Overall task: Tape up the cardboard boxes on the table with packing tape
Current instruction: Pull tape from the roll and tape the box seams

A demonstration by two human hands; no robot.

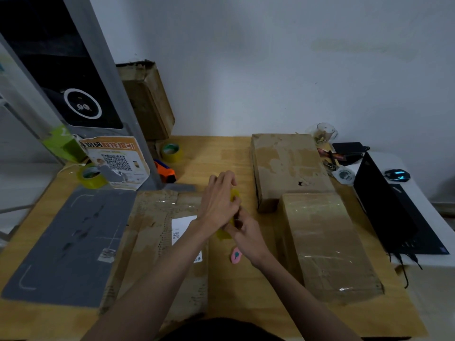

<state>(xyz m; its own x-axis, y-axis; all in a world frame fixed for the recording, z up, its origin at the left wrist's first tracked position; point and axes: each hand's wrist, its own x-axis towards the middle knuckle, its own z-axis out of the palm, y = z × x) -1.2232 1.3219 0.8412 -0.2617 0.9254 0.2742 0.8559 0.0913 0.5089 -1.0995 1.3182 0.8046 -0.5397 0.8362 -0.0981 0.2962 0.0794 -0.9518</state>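
Hands, left (218,201) and right (246,233), fingers curled around a translucent yellow tape roll (225,234) above the wooden table (221,153).

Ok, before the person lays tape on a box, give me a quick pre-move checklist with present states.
1. Tape roll held: ok, left hand and right hand both grip it.
2. Free tape end lifted: cannot tell, the fingers hide it.
3. Flat box under the hands within reach: ok.
4. Its seam closed: cannot tell.
5. Spare rolls: ok, one at the table's far side, another at left.
6. Pink cutter nearby: ok, on the table.
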